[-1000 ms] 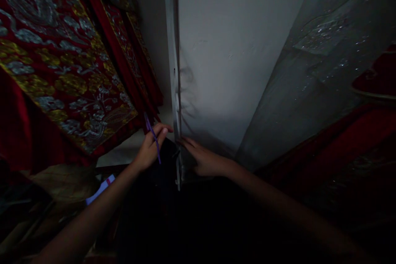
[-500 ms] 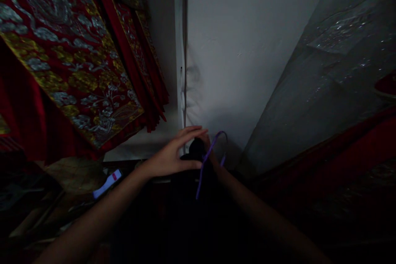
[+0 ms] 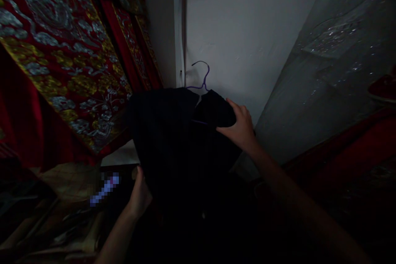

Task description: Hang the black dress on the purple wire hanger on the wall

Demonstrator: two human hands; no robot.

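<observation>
A dark, nearly black top (image 3: 167, 132) hangs on a thin purple clothes hanger (image 3: 204, 79). The hanger's hook rises out of the neck opening in front of the pale wall, and a bit of its lower bar shows inside the neck. My right hand (image 3: 243, 128) is closed on the shoulder at the right, thumb in front and fingers over the upper edge. Lower down, my left hand (image 3: 140, 198) is at the left edge of the top, its thumb upright and its fingers hidden by the cloth. Deep shadow swallows the lower part of the top.
Red cloth embroidered in gold and silver (image 3: 89, 66) hangs at the left. A clear plastic cover (image 3: 328, 57) and red fabric (image 3: 346, 144) are at the right. A pipe (image 3: 181, 20) runs down the wall. A blurred pale-blue object (image 3: 105, 191) lies among dim clutter at lower left.
The hanger has turned and now stands upright, farther up in the view. The dark top is spread out across it. My hands have moved apart, the right one up to the shoulder, the left one down.
</observation>
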